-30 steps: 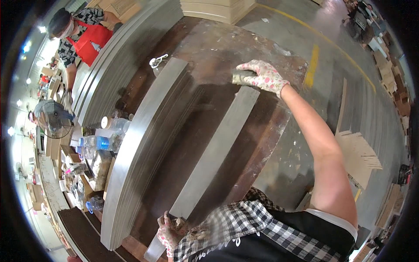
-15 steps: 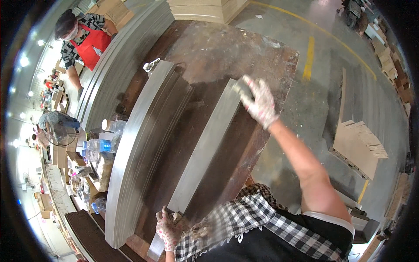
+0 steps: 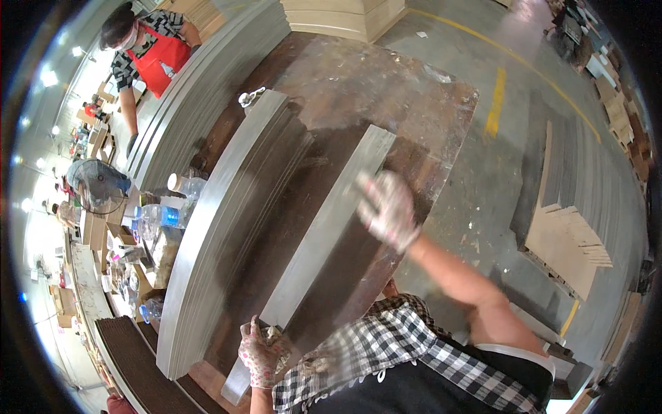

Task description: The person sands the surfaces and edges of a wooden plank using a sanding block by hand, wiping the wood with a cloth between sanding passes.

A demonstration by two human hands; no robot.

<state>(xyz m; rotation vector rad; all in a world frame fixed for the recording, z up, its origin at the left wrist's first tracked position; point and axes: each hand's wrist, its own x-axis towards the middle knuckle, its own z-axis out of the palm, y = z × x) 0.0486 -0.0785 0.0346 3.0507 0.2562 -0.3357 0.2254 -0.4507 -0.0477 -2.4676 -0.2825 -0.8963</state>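
"Holding the grey strip (image 3: 329, 228) near its near end, is that the left hand (image 3: 259, 355)?"
"Yes, its gloved fingers are bent around it. The strip lies on the brown table (image 3: 372, 76), slanting from near left to far right."
"And the right hand (image 3: 389, 212)?"
"Farther along, by the strip's right edge. It's blurred; I can't tell whether its fingers are wide or narrow."
"What's left?"
"Stacked grey boards (image 3: 210, 228), then plastic bottles (image 3: 160, 215); far left, a co-worker in a red apron (image 3: 157, 67)."

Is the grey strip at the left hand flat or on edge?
Flat: the grey strip lies broad face up on the brown table.
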